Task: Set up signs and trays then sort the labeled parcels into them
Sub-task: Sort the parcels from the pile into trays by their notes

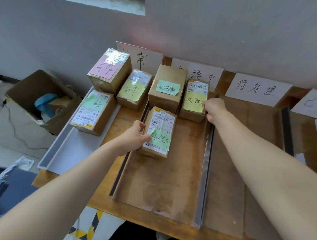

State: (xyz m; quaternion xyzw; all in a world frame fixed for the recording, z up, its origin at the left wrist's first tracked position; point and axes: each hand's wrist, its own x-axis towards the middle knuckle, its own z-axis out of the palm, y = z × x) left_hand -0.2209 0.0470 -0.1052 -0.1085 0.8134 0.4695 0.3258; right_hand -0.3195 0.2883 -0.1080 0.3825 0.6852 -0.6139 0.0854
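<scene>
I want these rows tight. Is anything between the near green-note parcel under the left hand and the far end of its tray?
Yes. A taller parcel with a green note stands directly behind the near parcel, which the left hand grips; whether they touch I cannot tell.

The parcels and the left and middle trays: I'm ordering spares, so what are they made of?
The parcels look like matt brown cardboard; glossy clear tape glares on some. The left tray is smooth pale grey, likely plastic or coated metal. The middle tray has a creased, torn brown board floor with shiny rails, possibly metal.
</scene>
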